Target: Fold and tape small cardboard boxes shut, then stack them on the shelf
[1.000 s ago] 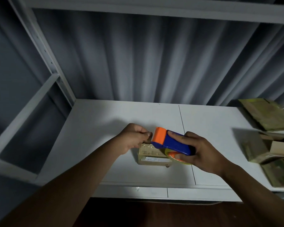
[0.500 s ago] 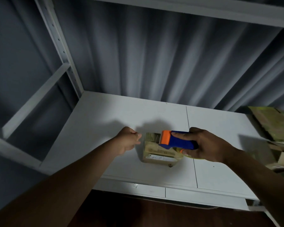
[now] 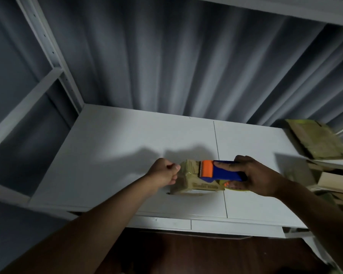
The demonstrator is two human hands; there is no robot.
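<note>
Taping from the head view: I had the small tan cardboard box (image 3: 194,179) lying on the white shelf board (image 3: 111,147), near its front edge, between my two hands.
Right hand (image 3: 255,177): it was wrapped around the blue and orange plastic tape dispenser (image 3: 220,172), whose orange toothed end rested on the box top.
Left hand (image 3: 165,172): it was curled at the box's left end, touching it; I judged it pinned the tape's start there.
Doing it well: I judged the dispenser should be drawn flat along the seam with the box held firmly, then tipped onto the teeth to cut.
Hard to make out: the clear tape itself, and whether the left fingers pinched it, I could not tell.
Hidden: the yellowish tape roll (image 3: 235,187) sat mostly under my right palm.
Cut off: the loose pile of flattened brown cardboard pieces (image 3: 316,141) ran out of frame at right.
</note>
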